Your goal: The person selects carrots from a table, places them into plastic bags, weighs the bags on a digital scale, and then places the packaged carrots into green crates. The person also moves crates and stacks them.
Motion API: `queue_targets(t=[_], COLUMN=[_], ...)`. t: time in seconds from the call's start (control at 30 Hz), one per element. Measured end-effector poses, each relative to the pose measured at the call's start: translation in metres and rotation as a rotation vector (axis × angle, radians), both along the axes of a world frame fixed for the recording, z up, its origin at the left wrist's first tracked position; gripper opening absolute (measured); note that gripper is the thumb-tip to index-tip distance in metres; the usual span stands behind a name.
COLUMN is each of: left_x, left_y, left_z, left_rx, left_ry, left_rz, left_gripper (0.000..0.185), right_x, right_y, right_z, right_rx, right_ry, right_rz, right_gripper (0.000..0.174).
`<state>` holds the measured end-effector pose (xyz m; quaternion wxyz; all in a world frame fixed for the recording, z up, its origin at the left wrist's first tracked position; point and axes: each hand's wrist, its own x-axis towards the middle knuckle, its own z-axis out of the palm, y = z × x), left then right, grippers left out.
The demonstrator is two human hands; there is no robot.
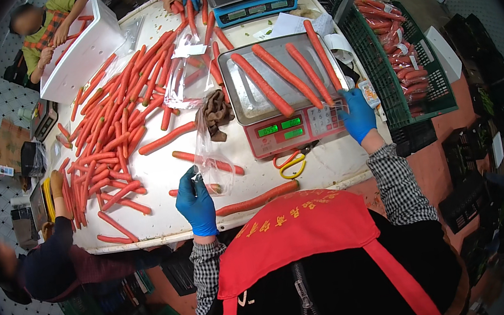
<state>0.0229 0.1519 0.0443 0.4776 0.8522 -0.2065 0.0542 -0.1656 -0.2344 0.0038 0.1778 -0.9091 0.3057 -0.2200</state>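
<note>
My left hand, in a blue glove, pinches the edge of a clear plastic bag near the table's front edge. Under and beside that bag lie loose carrots. My right hand, also gloved in blue, is at the right front corner of a red digital scale, by the lower end of a carrot; whether it grips anything is unclear. Several carrots lie across the scale's metal pan. Scissors with red and yellow handles lie in front of the scale. A long carrot lies close to my apron.
A large carrot pile covers the table's left. Beyond it are a white foam box, a blue scale and co-workers' hands. A brown rag lies mid-table. A green crate of bagged carrots stands right.
</note>
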Motion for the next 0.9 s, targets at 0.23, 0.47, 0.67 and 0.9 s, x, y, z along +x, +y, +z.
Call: queue_targets(t=[0.23,0.47,0.67,0.9], left_x=[0.003,0.005,0.009,0.006], left_y=[-0.008,-0.015,-0.023,-0.031], left_z=[-0.007,-0.033,-0.050,-0.053], left_rx=[0.000,-0.057,-0.092,-0.086], left_ry=[0.008,0.076,0.130,0.098], left_rz=[-0.037,-0.108,-0.147,-0.173], left_gripper=[0.019,0.018,0.018,0.018], right_x=[-0.027,-0.097,-0.088,-0.013], right_y=[0.001,0.023,0.005,0.012], right_z=[0.017,0.042,0.010,0.005], right_rx=[0.632,1.309,0.656,0.257], right_ry=[-0.087,0.210,0.011,0.019], right_rz=[0.013,0.203,-0.151,-0.083], right_gripper=[0.010,0.016,0.052,0.029])
